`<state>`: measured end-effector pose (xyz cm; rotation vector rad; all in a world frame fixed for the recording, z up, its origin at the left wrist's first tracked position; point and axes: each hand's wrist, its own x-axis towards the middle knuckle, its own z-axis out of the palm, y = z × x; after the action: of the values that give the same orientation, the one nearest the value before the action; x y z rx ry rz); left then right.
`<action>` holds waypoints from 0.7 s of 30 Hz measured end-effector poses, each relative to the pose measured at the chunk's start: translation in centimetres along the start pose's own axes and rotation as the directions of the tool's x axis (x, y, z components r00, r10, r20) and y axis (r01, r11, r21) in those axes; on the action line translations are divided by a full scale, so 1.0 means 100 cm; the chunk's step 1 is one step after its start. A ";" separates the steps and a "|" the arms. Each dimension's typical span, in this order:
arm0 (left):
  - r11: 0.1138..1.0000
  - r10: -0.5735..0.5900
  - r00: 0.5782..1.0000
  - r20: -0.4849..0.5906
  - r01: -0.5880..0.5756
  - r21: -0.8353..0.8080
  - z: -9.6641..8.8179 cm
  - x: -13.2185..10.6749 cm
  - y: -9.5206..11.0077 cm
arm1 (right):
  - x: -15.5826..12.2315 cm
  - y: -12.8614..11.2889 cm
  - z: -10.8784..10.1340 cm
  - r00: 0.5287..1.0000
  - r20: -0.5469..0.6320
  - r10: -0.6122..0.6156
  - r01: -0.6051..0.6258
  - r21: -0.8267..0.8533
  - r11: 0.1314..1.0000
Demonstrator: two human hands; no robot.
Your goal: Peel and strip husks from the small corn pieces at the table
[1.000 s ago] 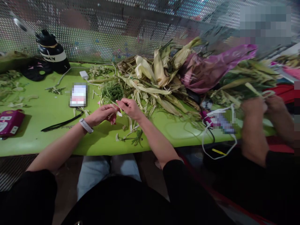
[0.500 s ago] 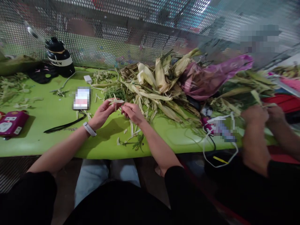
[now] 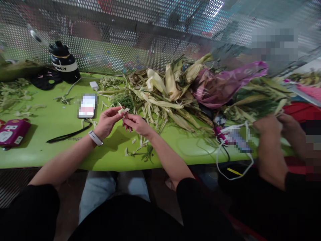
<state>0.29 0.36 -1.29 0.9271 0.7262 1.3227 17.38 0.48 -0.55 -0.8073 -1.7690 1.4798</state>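
Note:
Both hands meet over the green table (image 3: pixel 62 127), close to the heap of corn husks (image 3: pixel 160 97). My left hand (image 3: pixel 107 120), with a white band on its wrist, pinches a small pale folded piece of corn husk (image 3: pixel 123 110) between thumb and fingers. From the other side, my right hand (image 3: pixel 137 124) is closed, its fingertips pressed against the lower right of that piece. Part of the husk is hidden by the fingers. A small bundle of thin green strips (image 3: pixel 122 100) lies just behind the hands. Husk scraps (image 3: pixel 144 152) lie below them.
To the left are a phone (image 3: pixel 87 105) with a black strap, a purple box (image 3: pixel 15 133) and a dark bottle (image 3: pixel 64 63). A pink plastic bag (image 3: pixel 220 85) rests against the husks. At right, a co-worker's hands (image 3: pixel 271 124) hold husk near white cables. Perforated metal stands behind.
My right hand has shifted slightly left and down, closer to the left hand. The husk piece, spread out like a star before, now looks more gathered. The co-worker's hands moved slightly left.

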 end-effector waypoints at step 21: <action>0.970 -0.219 0.937 0.274 0.178 0.167 -0.004 0.001 0.013 | -0.001 -0.002 -0.008 0.988 -0.153 -0.019 0.007 -0.077 0.997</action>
<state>-0.63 0.48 -0.35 1.1032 0.6690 0.9410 18.13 0.79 -0.25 -0.9219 -1.7197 1.3113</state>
